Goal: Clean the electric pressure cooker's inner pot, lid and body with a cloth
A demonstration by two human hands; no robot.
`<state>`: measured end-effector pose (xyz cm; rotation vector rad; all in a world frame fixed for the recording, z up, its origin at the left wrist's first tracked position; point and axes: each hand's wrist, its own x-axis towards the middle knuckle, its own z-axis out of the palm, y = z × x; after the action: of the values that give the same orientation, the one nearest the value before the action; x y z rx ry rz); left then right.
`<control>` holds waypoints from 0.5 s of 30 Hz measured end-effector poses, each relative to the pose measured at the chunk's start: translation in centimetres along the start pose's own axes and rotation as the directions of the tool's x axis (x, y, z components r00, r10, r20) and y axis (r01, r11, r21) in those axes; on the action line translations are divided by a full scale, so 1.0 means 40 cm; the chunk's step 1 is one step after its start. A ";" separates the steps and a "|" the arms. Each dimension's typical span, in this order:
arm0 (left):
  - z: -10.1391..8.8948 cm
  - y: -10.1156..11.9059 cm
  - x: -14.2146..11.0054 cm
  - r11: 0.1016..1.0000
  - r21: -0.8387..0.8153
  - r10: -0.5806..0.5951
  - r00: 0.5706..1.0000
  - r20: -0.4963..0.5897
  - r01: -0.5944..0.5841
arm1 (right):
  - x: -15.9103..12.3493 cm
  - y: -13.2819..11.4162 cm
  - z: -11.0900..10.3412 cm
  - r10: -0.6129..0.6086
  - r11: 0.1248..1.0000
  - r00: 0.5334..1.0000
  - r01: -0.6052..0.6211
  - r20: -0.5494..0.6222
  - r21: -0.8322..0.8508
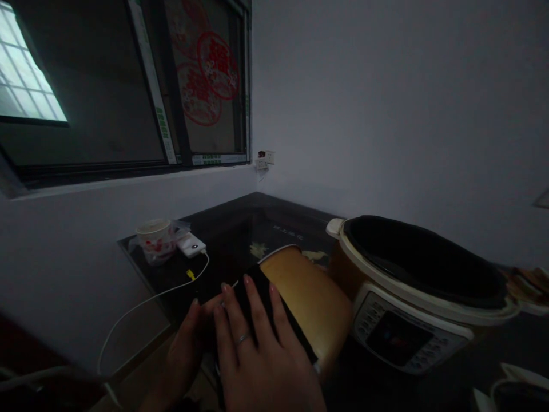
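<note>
Middle of the handling: gold piece up in the hands, cooker open, the two apart in use; nothing looks finished. What is left cannot be read from this view.

Left hand (184,346): thumb raised at the piece's left end, fingers running in behind the other hand; how firmly closed, cannot tell. Right hand (266,360), ring on one finger: laid over the black part with fingers stretched and slightly spread, thumb hidden, so cannot tell whether it grips. Hands close together, overlapping in view. Gold piece (309,297): curved, tilted, over the near part of the dark table (231,220), left of the cooker (412,326). Whether it rests on the table or touches the cooker, cannot tell. Cooker: top uncovered, inside too dark to read.

Around, left to right. By the table's left corner, a bagged cup (155,243); just beside it a white power bank (191,245). White cable (150,297) loops over the near left edge, close by the left hand; could snag, in my judgement. Wall sockets (266,160) above the back corner. Cooker limits room rightward. Beyond it, a brown item (527,286), blurred.
</note>
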<state>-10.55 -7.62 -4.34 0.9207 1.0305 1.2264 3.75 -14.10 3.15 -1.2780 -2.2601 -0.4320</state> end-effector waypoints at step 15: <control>-0.033 0.004 0.021 0.869 0.389 0.346 0.937 -0.041 -0.304 | 0.010 0.280 -0.095 0.424 0.582 0.852 -0.516 0.307 0.628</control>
<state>-11.84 -6.76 -4.67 1.3851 1.2633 1.3946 14.26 -10.03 6.81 -1.4057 -1.7478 0.6717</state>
